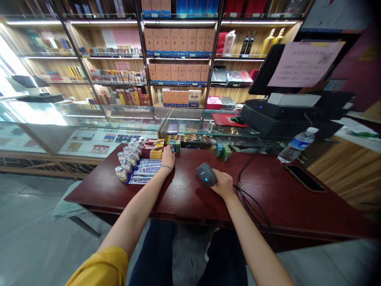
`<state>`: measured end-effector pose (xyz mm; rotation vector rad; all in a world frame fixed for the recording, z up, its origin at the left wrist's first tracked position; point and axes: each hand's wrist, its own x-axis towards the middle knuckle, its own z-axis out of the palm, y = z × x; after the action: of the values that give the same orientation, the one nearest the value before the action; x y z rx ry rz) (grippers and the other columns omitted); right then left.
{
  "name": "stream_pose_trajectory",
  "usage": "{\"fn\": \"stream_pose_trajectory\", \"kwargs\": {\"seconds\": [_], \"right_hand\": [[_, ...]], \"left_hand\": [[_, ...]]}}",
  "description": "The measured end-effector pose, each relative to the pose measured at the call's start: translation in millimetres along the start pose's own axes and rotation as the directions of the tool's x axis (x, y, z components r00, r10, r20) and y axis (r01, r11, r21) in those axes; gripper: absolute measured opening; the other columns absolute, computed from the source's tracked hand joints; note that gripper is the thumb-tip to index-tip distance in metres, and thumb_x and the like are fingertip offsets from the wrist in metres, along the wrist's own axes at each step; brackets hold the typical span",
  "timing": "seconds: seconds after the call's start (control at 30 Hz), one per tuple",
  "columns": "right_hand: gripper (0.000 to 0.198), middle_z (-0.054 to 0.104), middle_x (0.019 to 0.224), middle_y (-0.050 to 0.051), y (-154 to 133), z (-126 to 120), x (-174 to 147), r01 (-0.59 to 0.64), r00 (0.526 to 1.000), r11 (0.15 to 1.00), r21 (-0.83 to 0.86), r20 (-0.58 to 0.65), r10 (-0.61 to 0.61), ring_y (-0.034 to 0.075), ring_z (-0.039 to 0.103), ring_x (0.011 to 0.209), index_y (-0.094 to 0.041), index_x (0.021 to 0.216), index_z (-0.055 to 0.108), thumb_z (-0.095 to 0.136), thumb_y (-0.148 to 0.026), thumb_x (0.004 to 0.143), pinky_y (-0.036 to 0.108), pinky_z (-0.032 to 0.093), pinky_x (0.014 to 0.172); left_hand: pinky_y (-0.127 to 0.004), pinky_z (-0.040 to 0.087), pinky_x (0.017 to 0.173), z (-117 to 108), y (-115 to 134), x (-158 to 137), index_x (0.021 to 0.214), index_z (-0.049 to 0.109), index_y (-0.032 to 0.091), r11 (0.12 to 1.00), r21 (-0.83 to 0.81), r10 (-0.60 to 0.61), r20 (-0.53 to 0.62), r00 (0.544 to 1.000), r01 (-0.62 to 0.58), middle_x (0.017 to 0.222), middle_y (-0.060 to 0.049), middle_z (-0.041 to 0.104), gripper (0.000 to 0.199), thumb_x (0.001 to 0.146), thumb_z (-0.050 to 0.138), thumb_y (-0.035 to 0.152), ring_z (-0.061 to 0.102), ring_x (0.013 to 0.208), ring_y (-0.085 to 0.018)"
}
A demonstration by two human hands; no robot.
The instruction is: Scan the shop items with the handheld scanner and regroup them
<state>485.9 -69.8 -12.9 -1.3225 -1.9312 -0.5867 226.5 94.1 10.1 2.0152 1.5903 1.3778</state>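
My right hand (224, 183) is wrapped round the handle of a black barcode scanner (206, 174), which has a small blue light glowing on its top. The scanner is held just above the dark red table. Farther left, the fingers of my left hand (168, 158) are closed at a small green pack (177, 147); its far side and my fingertips are partly hidden. Beside that hand lie red and yellow packets (153, 149) and a row of blue and white packets (145, 171). Small lidded jars (121, 173) line the left. More small green packs (225, 153) stand beyond the scanner.
A cable (242, 178) loops across the table (184, 198) right of my right hand. A water bottle (298, 145) and a phone (305, 178) sit at the right. Behind are a glass display counter (131, 123), a black monitor (264, 71) and stocked shelves.
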Motion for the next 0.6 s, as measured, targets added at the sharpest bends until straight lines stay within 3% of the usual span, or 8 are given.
{"fn": "stream_pose_trajectory", "kwargs": {"seconds": [0.1, 0.17, 0.3, 0.4, 0.6], "right_hand": [[0.038, 0.071, 0.087, 0.007, 1, 0, 0, -0.023, 1.0, 1.0, -0.01, -0.004, 0.023, 0.018, 0.064, 0.074, -0.014, 0.108, 0.062, 0.056, -0.03, 0.074, 0.028, 0.043, 0.068], [0.038, 0.071, 0.086, 0.007, 1, 1, -1, -0.039, 0.999, 0.999, -0.018, -0.012, 0.038, 0.018, 0.064, 0.074, -0.014, 0.108, 0.062, 0.056, -0.03, 0.075, 0.028, 0.043, 0.068], [0.039, 0.071, 0.089, 0.007, 1, 0, -1, -0.032, 0.999, 0.999, -0.012, -0.025, 0.031, 0.019, 0.065, 0.075, -0.013, 0.11, 0.06, 0.056, -0.032, 0.076, 0.029, 0.043, 0.068], [0.041, 0.072, 0.092, 0.008, -2, -2, 0, -0.018, 1.0, 1.0, -0.008, -0.014, 0.017, 0.019, 0.065, 0.075, -0.013, 0.112, 0.059, 0.056, -0.032, 0.076, 0.029, 0.043, 0.069], [0.044, 0.071, 0.094, 0.009, -9, -4, 2, 0.065, 0.997, 0.997, -0.036, 0.032, -0.063, 0.018, 0.062, 0.071, -0.012, 0.115, 0.058, 0.055, -0.032, 0.076, 0.03, 0.04, 0.068]], "left_hand": [[-0.04, 0.042, 0.1, -2, 8, -7, 0.107, 0.054, 0.02, 0.991, -0.13, 0.031, -0.051, 0.998, -0.037, 0.109, -0.011, 0.055, 0.03, 0.079, 0.059, 0.009, 0.055, 0.109, -0.025], [-0.038, 0.045, 0.098, 2, 15, -13, 0.113, 0.053, 0.021, 0.946, -0.323, -0.008, -0.072, 0.997, -0.016, 0.111, -0.01, 0.057, 0.032, 0.082, 0.06, 0.016, 0.057, 0.108, -0.022], [-0.033, 0.054, 0.084, 16, 27, -23, 0.129, 0.043, 0.024, 0.667, -0.722, -0.178, 0.085, 0.98, 0.184, 0.11, -0.007, 0.06, 0.039, 0.091, 0.051, 0.027, 0.063, 0.095, -0.016], [-0.033, 0.055, 0.085, 24, 30, -30, 0.134, 0.041, 0.027, 0.538, -0.8, -0.207, 0.181, 0.962, 0.266, 0.111, -0.006, 0.061, 0.041, 0.094, 0.049, 0.031, 0.063, 0.097, -0.014], [-0.037, 0.054, 0.089, 30, 21, -39, 0.13, 0.046, 0.03, 0.453, -0.837, -0.202, 0.238, 0.95, 0.306, 0.115, -0.006, 0.06, 0.044, 0.089, 0.058, 0.038, 0.061, 0.106, -0.016]]}}
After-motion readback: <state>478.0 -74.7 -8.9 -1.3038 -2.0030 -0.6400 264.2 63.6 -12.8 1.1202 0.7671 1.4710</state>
